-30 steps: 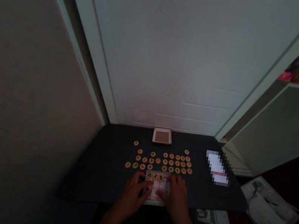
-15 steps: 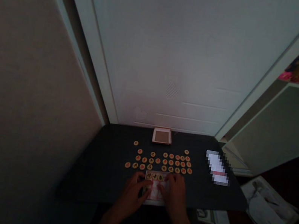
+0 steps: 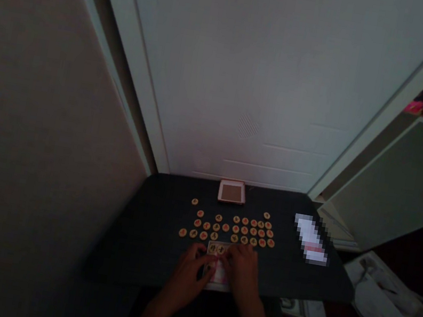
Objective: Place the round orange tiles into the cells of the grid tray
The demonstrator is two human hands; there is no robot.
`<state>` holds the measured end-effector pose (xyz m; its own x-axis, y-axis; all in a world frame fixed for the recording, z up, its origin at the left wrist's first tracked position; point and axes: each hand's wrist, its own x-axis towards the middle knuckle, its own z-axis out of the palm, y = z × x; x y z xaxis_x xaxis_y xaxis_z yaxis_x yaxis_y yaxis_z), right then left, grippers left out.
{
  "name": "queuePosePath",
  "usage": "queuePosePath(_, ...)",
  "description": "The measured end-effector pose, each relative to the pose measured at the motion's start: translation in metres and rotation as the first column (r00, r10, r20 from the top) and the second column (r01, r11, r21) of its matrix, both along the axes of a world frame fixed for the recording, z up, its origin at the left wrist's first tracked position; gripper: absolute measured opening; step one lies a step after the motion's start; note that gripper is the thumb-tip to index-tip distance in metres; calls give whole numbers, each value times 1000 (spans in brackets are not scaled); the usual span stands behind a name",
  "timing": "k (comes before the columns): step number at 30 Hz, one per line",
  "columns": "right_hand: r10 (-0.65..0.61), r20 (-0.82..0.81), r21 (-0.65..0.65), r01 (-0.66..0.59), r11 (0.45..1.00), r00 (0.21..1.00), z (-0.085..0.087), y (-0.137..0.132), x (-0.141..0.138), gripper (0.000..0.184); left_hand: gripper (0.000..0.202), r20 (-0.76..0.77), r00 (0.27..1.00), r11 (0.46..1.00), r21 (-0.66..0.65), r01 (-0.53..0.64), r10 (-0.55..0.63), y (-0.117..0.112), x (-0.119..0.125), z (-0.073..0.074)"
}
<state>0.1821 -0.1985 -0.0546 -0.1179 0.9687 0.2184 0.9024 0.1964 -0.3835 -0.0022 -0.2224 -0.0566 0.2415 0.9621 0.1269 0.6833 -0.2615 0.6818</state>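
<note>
A shallow box (image 3: pixel 220 287) stands near the table's front edge, with white and pink paper inside. Round Chinese chess pieces with black characters (image 3: pixel 216 248) lie in a row along its far side. My left hand (image 3: pixel 188 271) grips the box's left side, thumb reaching over the rim. Curled over the far right part of the box is my right hand (image 3: pixel 244 269), its fingers drawn together at the row. Whatever lies under those fingertips is hidden. Beyond the box, several loose Chinese chess pieces (image 3: pixel 244 230), red and black, lie face up in rough rows.
An open tray-like box part (image 3: pixel 234 182) sits at the back of the dark table (image 3: pixel 134 232). To the right lies a pixelated white object (image 3: pixel 311 240). A white door panel (image 3: pixel 225 74) rises behind, and a box of odds and ends (image 3: pixel 387 296) is on the floor.
My right hand has moved slightly left and its fingers have drawn together, covering the third piece of the row. My left hand keeps its hold. The view has shifted slightly.
</note>
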Motion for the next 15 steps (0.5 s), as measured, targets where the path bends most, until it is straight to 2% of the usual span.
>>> queuePosePath(6, 1, -30, -10, -1, 1000, 1000, -3, 3, -1, 10, 26, -13, 1000, 1000, 9, -3, 3, 1, -1, -2)
queuePosePath(15, 11, -32, 0, -11, 1000, 999, -4, 3, 1, 9, 25, 7, 1000, 1000, -13, -3, 3, 0, 0, 3)
